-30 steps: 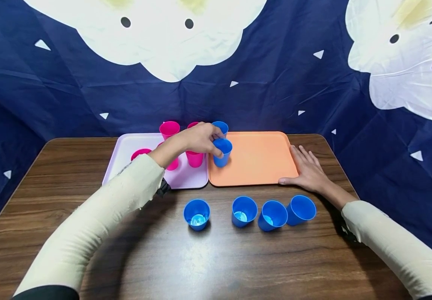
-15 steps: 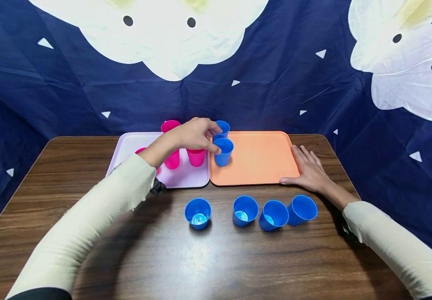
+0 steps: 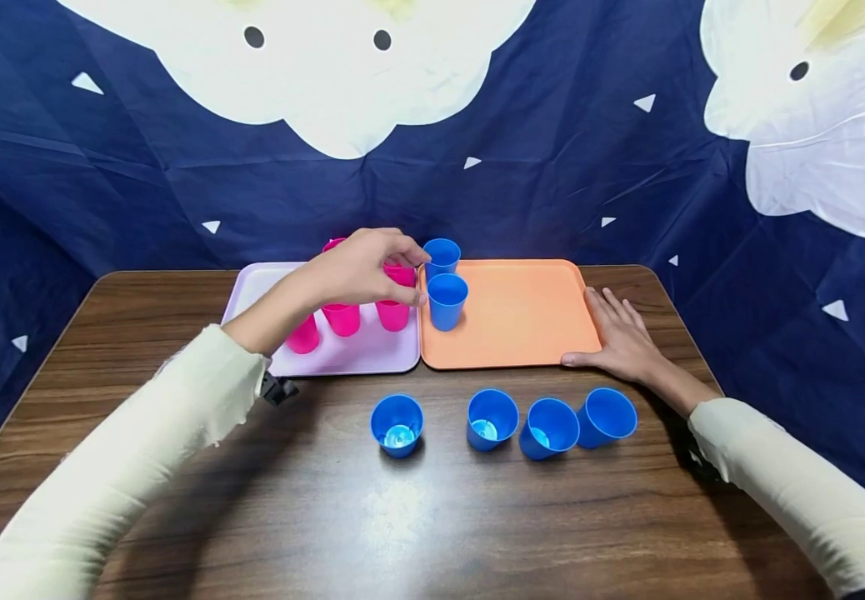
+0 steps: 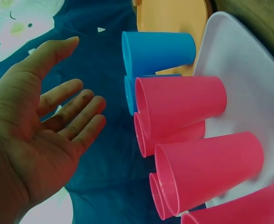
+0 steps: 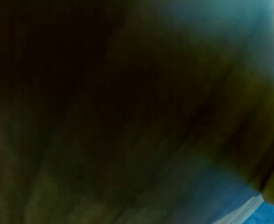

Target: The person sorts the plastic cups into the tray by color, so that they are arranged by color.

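Observation:
My left hand (image 3: pixel 361 267) hovers over the pink cups, holding nothing; in the left wrist view its palm and parted fingers (image 4: pixel 71 107) show beside the cup rims. Just right of its fingertips, a blue cup (image 3: pixel 447 302) stands upright at the left side of the orange tray (image 3: pixel 522 317), with another blue cup (image 3: pixel 442 255) behind it. Several pink cups (image 4: pixel 183 105) stand on the lilac tray (image 3: pixel 380 358), partly hidden by the left hand and arm. My right hand (image 3: pixel 620 337) rests with spread fingers at the orange tray's right edge. The right wrist view is dark and blurred.
Nearer on the wooden table (image 3: pixel 327 508) stand a blue cup (image 3: pixel 397 426) and, to its right, a row of three: a blue cup (image 3: pixel 492 420), a blue cup (image 3: pixel 549 428) and a tilted-looking blue cup (image 3: pixel 606 417). A dark blue cloth (image 3: pixel 537 192) hangs behind.
My left hand has let go of the nearer blue cup on the orange tray and drawn back to the left. That cup stays in place. My right hand has not moved noticeably.

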The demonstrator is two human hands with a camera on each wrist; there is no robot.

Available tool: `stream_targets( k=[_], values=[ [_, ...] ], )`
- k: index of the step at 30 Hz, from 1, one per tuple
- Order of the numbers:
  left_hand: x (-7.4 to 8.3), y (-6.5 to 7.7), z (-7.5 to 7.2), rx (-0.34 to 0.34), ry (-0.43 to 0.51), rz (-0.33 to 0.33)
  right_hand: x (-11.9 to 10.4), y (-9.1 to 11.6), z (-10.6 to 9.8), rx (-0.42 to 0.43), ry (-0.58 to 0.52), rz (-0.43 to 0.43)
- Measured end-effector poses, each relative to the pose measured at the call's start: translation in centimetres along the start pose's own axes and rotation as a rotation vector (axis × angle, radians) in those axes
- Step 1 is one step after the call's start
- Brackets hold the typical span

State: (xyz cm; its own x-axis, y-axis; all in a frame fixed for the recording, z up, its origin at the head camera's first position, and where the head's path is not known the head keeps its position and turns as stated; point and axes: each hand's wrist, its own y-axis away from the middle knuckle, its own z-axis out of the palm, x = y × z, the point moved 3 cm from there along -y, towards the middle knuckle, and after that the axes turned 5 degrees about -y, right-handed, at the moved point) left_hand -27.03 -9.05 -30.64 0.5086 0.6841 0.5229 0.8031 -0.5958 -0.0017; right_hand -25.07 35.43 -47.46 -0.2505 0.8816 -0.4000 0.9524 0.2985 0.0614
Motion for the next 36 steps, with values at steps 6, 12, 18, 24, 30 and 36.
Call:
stream_targets(
  k=[6, 12, 18, 24, 30, 36],
  values=[
    [0.1, 2.8, -0.7, 0.052, 0.043, -0.039, -0.2, 0.1, -0.1, -0.001, -0.003, -0.004],
    [-0.3, 5.8, -1.3, 0.114, 0.061, -0.090, -0.3, 0.1, -0.2, 0.004, 0.002, -0.007],
    [-0.2, 8.6, -1.3, 0.154, 0.085, -0.081, -0.3, 0.3, -0.2, 0.013, 0.003, -0.009],
    [-0.6, 10.8, -0.3, 0.180, 0.047, -0.041, -0.2, 0.3, -0.1, -0.001, -0.002, -0.001],
    [-1.0, 12.7, 0.6, 0.197, 0.047, -0.032, -0.4, 0.1, -0.2, -0.028, -0.013, 0.003],
    [-1.5, 13.9, 1.5, 0.207, 0.069, -0.038, -0.7, 0.0, -0.4, -0.043, -0.026, 0.014]
  ],
)
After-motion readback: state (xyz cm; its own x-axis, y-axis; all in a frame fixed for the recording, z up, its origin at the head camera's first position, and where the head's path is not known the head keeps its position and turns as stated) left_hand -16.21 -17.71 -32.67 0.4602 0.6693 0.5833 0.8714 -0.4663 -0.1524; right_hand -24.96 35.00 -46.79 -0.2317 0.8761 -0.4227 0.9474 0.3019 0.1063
